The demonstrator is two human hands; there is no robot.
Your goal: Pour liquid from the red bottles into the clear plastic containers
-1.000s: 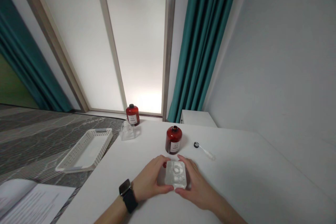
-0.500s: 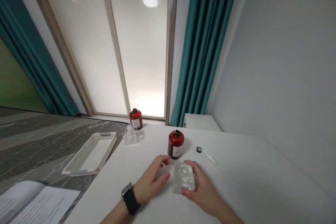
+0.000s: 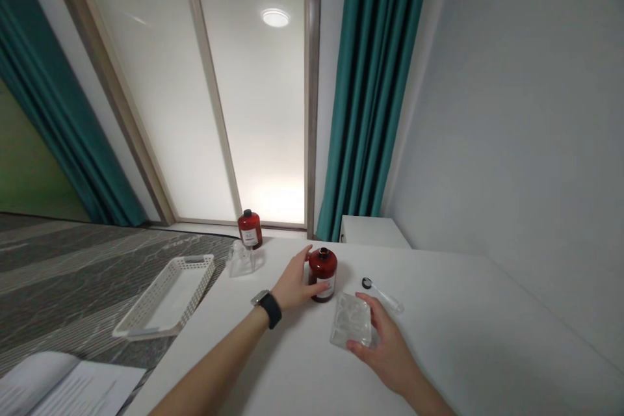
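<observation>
My left hand [image 3: 295,281], with a black-strapped watch at the wrist, is closed round the left side of a reddish-brown bottle [image 3: 322,265]. Its thumb lies across the front label, and the bottle stands upright with no cap on its neck. A clear, squarish container [image 3: 351,320] is gripped at its right edge by my right hand [image 3: 385,348], between thumb and fingers. Just beyond that hand, a dropper [image 3: 385,296] with a black cap lies on the white table.
At the far left table edge stand a second reddish-brown bottle [image 3: 249,229], black-capped, and a clear bottle-like piece [image 3: 240,260]. Left of the table are a white perforated basket [image 3: 127,325] and an open booklet [image 3: 82,385]. A white cabinet [image 3: 373,231] stands behind.
My left hand has moved forward from beside the clear container to the brown bottle and closed on it. My right hand has shifted the container slightly right and away.
</observation>
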